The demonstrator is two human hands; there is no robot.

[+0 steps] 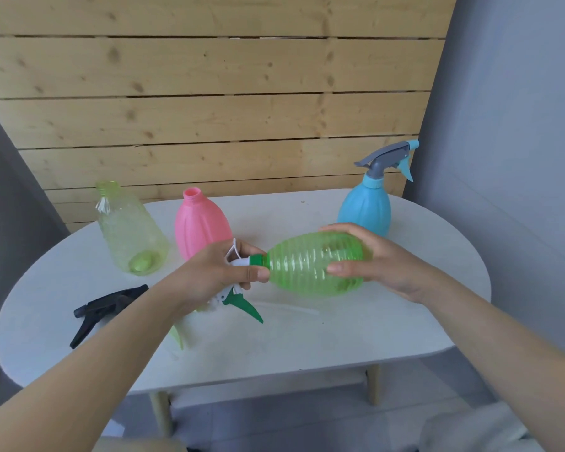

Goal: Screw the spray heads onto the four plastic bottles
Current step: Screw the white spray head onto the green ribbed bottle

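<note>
Green ribbed translucent plastic bottle (313, 264) held sideways above white oval table (405, 321), right hand (372, 256) fingers (340, 267) grasping body. Left hand (216, 272) fingers grasping white-green spray head (242, 288) at neck. Beyond left fingers: pink ribbed plastic bottle (199, 223), uncapped.

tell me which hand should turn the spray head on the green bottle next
Left. The left hand already wraps the white spray head at the neck, while the right hand steadies the green bottle sideways.

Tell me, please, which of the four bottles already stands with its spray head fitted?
The blue bottle at the back right: it alone stands capped with a grey trigger head. The pink one and the pale yellow one stand open-necked.
</note>
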